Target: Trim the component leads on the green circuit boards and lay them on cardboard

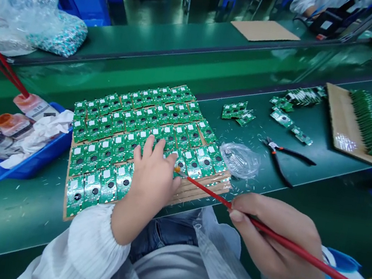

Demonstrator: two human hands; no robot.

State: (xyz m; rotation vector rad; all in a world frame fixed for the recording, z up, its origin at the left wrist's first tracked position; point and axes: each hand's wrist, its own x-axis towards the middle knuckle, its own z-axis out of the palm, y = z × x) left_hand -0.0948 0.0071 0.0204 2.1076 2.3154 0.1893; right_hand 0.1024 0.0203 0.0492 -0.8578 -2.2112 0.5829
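Observation:
Rows of green circuit boards (121, 149) with white squares and dark round spots lie on corrugated cardboard (198, 193). My left hand (153, 174) rests palm down over the near rows, its fingers stretched onto the boards. Part of the boards beneath it is hidden. Pinched in my right hand (272, 242) is a long red-handled brush (206, 190). Its tip, orange-yellow in colour, meets the boards just right of my left thumb. A blue strap circles my right wrist.
At the left, a blue tray (35, 157) holds bottles and crumpled tissue. To the right are a crumpled clear bag (239, 160), cutting pliers (281, 158), loose boards (282, 117) and a cardboard sheet (335, 117) with stacked boards. Another person's sleeve (303, 1) shows across the line.

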